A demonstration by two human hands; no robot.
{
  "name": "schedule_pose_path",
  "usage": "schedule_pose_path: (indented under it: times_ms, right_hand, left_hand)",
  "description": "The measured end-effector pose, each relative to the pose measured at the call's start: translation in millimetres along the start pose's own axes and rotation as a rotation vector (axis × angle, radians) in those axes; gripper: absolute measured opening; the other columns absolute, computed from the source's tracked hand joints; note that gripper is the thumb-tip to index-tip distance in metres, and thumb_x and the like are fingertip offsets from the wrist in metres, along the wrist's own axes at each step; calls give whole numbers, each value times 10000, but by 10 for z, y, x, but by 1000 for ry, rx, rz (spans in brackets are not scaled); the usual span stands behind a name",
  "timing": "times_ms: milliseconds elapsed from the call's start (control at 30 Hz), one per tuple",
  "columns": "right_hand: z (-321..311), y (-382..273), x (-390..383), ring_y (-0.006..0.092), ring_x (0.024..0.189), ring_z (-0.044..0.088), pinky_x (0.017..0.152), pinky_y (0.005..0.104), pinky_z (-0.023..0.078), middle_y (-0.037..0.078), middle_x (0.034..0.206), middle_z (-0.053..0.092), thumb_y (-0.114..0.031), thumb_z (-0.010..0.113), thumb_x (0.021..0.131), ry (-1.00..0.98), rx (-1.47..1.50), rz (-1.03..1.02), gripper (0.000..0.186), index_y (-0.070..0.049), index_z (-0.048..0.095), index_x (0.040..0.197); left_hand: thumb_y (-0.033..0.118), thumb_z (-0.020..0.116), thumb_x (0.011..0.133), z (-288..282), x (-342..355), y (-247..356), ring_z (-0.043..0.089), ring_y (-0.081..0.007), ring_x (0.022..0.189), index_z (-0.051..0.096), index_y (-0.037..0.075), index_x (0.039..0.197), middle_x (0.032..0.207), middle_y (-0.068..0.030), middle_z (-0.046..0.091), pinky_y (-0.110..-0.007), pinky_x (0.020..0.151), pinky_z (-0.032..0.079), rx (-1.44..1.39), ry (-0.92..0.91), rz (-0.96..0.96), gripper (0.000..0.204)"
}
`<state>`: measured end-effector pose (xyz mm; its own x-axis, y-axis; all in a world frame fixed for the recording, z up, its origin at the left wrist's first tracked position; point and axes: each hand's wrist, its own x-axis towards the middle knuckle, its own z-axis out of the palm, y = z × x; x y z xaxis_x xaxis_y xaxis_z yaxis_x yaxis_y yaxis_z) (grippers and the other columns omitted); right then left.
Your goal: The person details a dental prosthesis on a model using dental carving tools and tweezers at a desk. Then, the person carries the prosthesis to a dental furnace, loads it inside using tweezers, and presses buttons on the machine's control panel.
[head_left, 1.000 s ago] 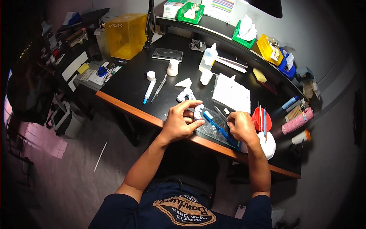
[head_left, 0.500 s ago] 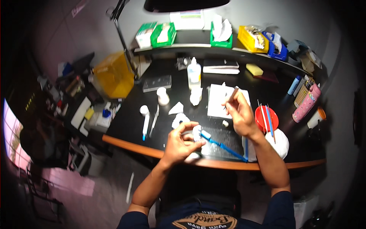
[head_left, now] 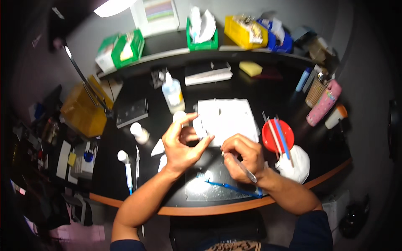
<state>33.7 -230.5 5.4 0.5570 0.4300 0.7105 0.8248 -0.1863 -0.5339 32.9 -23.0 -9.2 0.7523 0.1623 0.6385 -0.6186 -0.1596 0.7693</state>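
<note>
My left hand (head_left: 180,146) grips a small white piece, like a dental cast (head_left: 199,125), between thumb and fingers, raised over the desk. My right hand (head_left: 243,157) is closed on a slim metal instrument (head_left: 247,170), just to the right and slightly lower. Behind both lies a white paper sheet (head_left: 228,119). Below them, on a clear plate (head_left: 205,193), is a blue toothbrush (head_left: 228,186). A white crumpled piece (head_left: 162,164) is partly hidden by my left hand.
Around them stand a bottle (head_left: 173,96), white jar (head_left: 139,134), syringe-like tube (head_left: 127,169), thin tool (head_left: 137,167), red bowl (head_left: 269,138) with sticks, white rounded item (head_left: 297,169) and pink tumbler (head_left: 322,104). Several bins (head_left: 240,31) line the shelf; a lamp arm (head_left: 77,69) rises left.
My left hand has lifted the white piece away from the toothbrush. My right hand rose with the metal instrument, then came down beside my left hand, turning it. The view has shifted.
</note>
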Motion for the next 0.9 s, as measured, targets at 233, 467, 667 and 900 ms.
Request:
schedule_pose_path:
  times_ms: [233,467,667,900]
  right_hand:
    - [40,102,54,250,906,762,751,302,627,162,1067,731,30,837,809,90,-81,-101,210,10,731,988]
    - [-10,56,-33,253,962,768,794,304,631,196,1043,751,44,843,834,201,193,1,260,19,712,1057]
    - [-11,-12,-43,265,943,761,799,319,622,204,1020,749,-44,769,947,144,204,2,185,51,699,1089]
    - [56,43,-85,250,1062,725,907,328,624,184,1118,680,20,743,951,198,446,79,200,39,637,1119]
  left_hand:
    - [-85,822,814,-34,27,52,753,-180,1008,583,-70,1306,1245,-166,670,-272,827,657,-16,-53,-65,546]
    - [-106,791,844,34,-123,127,745,-201,1039,526,-82,1345,1336,-222,634,-285,858,655,-215,-134,-167,567]
    - [-115,768,871,90,-227,217,717,-209,1102,484,-83,1385,1329,-206,602,-303,897,653,-420,-177,-354,588]
    - [-125,751,875,60,-196,246,718,-229,1119,485,-86,1391,1313,-207,618,-320,935,643,-490,-248,-410,582]
